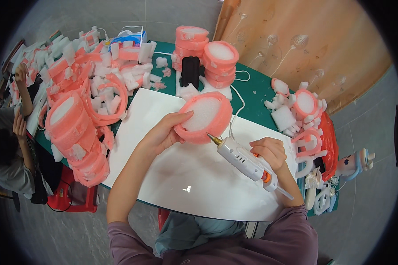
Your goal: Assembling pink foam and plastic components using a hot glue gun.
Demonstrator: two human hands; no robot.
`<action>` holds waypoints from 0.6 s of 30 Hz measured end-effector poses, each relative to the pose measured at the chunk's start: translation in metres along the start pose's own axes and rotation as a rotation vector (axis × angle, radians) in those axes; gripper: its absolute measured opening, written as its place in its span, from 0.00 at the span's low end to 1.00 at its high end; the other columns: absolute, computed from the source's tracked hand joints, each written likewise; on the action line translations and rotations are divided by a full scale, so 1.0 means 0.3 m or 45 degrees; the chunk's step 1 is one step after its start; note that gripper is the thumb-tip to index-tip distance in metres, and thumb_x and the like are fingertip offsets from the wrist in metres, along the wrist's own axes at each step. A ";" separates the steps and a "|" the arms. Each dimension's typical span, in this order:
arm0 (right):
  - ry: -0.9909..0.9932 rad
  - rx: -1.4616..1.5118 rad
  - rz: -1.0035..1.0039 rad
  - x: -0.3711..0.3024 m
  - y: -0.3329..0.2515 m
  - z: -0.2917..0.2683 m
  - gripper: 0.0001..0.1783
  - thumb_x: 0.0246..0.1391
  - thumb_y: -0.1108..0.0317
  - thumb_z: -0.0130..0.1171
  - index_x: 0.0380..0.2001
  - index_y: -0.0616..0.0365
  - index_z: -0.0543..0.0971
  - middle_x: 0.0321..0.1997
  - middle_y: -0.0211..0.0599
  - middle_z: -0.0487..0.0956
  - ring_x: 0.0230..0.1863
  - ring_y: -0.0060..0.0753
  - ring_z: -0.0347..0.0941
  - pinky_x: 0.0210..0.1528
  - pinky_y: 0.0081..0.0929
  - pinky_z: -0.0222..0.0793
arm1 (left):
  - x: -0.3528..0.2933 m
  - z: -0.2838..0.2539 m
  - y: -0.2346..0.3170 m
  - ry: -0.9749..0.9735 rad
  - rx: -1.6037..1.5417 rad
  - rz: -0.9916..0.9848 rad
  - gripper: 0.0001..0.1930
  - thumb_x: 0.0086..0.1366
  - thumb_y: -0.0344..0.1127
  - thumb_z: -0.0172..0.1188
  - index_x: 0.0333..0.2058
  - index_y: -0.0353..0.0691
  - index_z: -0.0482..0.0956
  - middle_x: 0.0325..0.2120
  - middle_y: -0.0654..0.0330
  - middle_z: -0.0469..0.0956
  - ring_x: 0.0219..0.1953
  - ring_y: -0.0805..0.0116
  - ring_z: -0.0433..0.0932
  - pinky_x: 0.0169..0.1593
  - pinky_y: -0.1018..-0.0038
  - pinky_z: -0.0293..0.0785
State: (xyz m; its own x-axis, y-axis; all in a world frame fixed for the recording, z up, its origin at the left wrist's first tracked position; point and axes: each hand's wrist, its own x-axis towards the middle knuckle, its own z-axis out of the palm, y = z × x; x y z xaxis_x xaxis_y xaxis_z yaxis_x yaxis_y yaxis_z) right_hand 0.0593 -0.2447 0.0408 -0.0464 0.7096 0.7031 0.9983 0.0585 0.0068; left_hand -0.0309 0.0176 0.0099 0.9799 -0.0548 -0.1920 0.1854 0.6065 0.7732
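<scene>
My left hand [167, 131] grips a round foam piece [204, 114] by its left edge, thumb on top. A pink foam ring surrounds the piece's white centre, and it is tilted above the white board [177, 176]. In my right hand [270, 153] is a white hot glue gun [241, 161] with an orange trigger. Its brass-coloured nozzle points up and left, at or very near the lower right side of the pink ring; whether they touch I cannot tell. A clear glue stick [284, 192] sticks out of the gun's back end.
Stacked pink-and-white foam rounds [77, 132] and loose scraps crowd the left. More stacks [220, 62] stand at the back beside a black object [190, 70]. A white cable [239, 104] crosses the green tabletop. Foam bits and a red bag [329, 141] lie right. Another person [13, 154] sits far left.
</scene>
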 end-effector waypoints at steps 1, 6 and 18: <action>0.000 -0.014 -0.006 0.001 -0.002 0.000 0.12 0.23 0.72 0.59 0.19 0.64 0.71 0.20 0.40 0.72 0.16 0.33 0.69 0.17 0.21 0.65 | 0.000 -0.003 -0.003 0.000 -0.002 -0.002 0.14 0.59 0.43 0.53 0.32 0.36 0.72 0.21 0.64 0.74 0.18 0.80 0.72 0.18 0.84 0.68; 0.002 -0.015 -0.002 -0.012 0.011 -0.003 0.12 0.23 0.71 0.58 0.18 0.64 0.70 0.19 0.38 0.71 0.16 0.32 0.68 0.16 0.22 0.64 | 0.011 -0.010 -0.005 0.060 -0.051 0.040 0.15 0.58 0.43 0.54 0.32 0.35 0.71 0.21 0.64 0.74 0.17 0.80 0.72 0.17 0.85 0.68; -0.028 -0.049 0.016 -0.020 0.019 -0.006 0.11 0.24 0.70 0.58 0.16 0.63 0.70 0.17 0.36 0.69 0.15 0.31 0.66 0.15 0.21 0.61 | 0.016 -0.016 -0.006 0.095 -0.094 0.035 0.14 0.58 0.43 0.54 0.32 0.36 0.71 0.20 0.65 0.74 0.18 0.80 0.72 0.17 0.85 0.68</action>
State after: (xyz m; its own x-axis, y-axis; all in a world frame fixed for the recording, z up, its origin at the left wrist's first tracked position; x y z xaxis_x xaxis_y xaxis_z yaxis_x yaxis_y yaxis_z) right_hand 0.0654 -0.2498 0.0378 -0.0344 0.7254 0.6875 0.9994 0.0227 0.0261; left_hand -0.0270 0.0200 0.0047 0.9757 0.0201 -0.2180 0.1499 0.6642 0.7324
